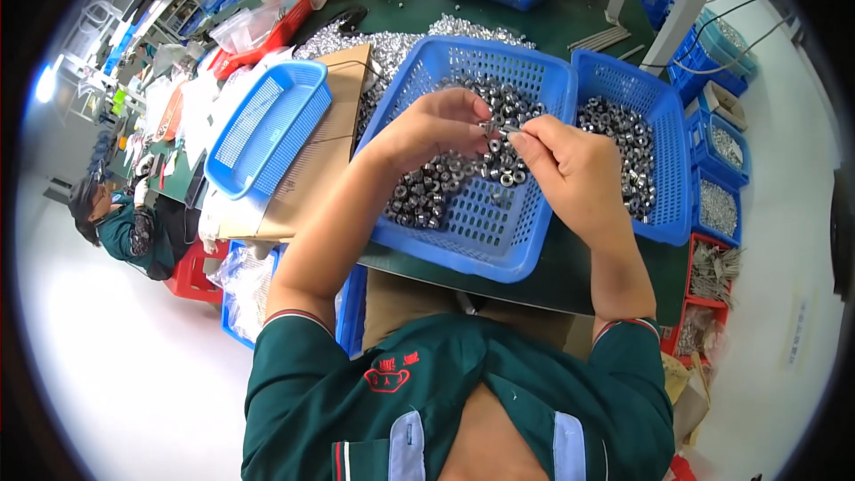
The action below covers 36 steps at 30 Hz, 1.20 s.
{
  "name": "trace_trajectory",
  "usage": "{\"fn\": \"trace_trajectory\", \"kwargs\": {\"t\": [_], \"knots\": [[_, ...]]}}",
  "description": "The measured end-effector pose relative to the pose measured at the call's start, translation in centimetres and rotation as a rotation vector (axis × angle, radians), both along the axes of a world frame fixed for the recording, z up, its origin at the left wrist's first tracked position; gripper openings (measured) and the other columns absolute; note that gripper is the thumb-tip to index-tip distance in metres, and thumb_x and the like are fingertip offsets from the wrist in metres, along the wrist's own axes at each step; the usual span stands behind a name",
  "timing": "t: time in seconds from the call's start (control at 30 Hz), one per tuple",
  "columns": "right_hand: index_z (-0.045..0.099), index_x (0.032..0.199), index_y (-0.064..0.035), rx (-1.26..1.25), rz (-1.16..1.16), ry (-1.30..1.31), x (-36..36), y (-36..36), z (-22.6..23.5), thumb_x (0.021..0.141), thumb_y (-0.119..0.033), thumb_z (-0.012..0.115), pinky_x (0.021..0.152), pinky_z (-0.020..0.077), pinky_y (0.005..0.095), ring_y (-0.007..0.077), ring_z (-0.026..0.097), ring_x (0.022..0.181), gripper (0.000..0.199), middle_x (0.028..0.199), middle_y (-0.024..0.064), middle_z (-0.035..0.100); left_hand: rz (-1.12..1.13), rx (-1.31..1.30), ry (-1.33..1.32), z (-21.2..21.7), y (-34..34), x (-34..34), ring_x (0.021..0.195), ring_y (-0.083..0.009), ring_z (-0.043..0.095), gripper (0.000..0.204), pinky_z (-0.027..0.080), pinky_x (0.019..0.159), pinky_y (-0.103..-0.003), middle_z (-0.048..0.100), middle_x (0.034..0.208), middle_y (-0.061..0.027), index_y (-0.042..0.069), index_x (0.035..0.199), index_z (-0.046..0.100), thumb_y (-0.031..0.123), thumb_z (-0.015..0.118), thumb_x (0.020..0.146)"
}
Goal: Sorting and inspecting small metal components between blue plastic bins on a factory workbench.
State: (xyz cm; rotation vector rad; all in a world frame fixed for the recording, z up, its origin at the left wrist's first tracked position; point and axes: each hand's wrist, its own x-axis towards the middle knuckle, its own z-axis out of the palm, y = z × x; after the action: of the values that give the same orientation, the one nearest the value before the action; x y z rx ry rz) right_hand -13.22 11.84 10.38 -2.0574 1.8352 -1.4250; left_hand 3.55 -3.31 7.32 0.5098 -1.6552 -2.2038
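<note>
My left hand and my right hand meet above a blue perforated plastic basket. A small shiny metal part is pinched between the left thumb and fingers; it looks like one of the rings below. The right thumb and forefinger grip a slim metal piece, its tip close to the left hand's part. Whether the two pieces touch, I cannot tell. Short, thick metal rings lie heaped in the basket's left and far parts. More rings fill a second blue basket on the right.
Loose shiny parts cover the green table behind the basket. An empty blue tray sits on cardboard at left. Metal rods lie far right. Stacked bins stand beside the table. Another person sits far left.
</note>
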Motion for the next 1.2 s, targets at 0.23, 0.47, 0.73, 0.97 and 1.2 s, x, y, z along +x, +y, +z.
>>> {"fn": "trace_trajectory", "kwargs": {"t": [0.23, 0.47, 0.73, 0.97, 1.2], "knots": [[0.064, 0.080, -0.0078, 0.044, -0.005, -0.083, 0.2, -1.3, -1.0, 0.086, -0.022, 0.065, 0.048, 0.0432, 0.0360, 0.0288, 0.059, 0.053, 0.016, 0.062, 0.0110, 0.060, -0.065, 0.072, 0.101, 0.1, -0.2, 0.9, 0.085, -0.0177, 0.065, 0.024, 0.052, 0.074, -0.029, 0.065, 0.091, -0.0079, 0.001, 0.104, 0.059, 0.006, 0.069, 0.083], [0.064, 0.080, -0.0078, -0.004, -0.010, 0.036, 0.7, -2.0, -1.7, 0.083, -0.019, 0.067, 0.052, 0.0458, 0.0369, 0.0274, 0.061, 0.061, 0.012, 0.068, 0.0083, 0.061, -0.022, 0.139, 0.097, -0.1, 0.2, 0.4, 0.079, -0.0140, 0.062, 0.029, 0.050, 0.071, -0.028, 0.064, 0.088, -0.0068, -0.002, 0.112, 0.060, 0.013, 0.065, 0.088], [0.055, 0.071, -0.0099, -0.219, -0.058, 0.429, 1.2, -2.7, -2.7, 0.079, -0.016, 0.068, 0.049, 0.0436, 0.0375, 0.0233, 0.059, 0.057, 0.017, 0.062, 0.0054, 0.057, 0.008, 0.105, 0.054, -0.8, 0.1, 0.0, 0.071, -0.0122, 0.057, 0.029, 0.048, 0.067, -0.027, 0.062, 0.081, -0.0057, -0.004, 0.108, 0.060, 0.019, 0.063, 0.092], [0.053, 0.073, -0.0089, -0.217, -0.104, 0.281, 1.6, -3.1, -3.4, 0.084, -0.017, 0.066, 0.047, 0.0434, 0.0374, 0.0253, 0.058, 0.052, 0.019, 0.058, 0.0066, 0.056, 0.049, 0.151, 0.108, -0.6, 0.4, 0.0, 0.072, -0.0127, 0.060, 0.027, 0.050, 0.067, -0.027, 0.065, 0.088, -0.0075, -0.003, 0.109, 0.061, 0.018, 0.062, 0.092], [0.059, 0.076, -0.0050, 0.043, -0.037, -0.152, 1.9, -2.7, -3.8, 0.090, -0.022, 0.061, 0.046, 0.0409, 0.0367, 0.0279, 0.059, 0.052, 0.022, 0.060, 0.0124, 0.058, 0.107, -0.047, 0.153, -0.4, 1.3, 0.0, 0.073, -0.0120, 0.059, 0.026, 0.050, 0.069, -0.027, 0.062, 0.084, -0.0071, -0.006, 0.109, 0.059, 0.013, 0.061, 0.091]]}}
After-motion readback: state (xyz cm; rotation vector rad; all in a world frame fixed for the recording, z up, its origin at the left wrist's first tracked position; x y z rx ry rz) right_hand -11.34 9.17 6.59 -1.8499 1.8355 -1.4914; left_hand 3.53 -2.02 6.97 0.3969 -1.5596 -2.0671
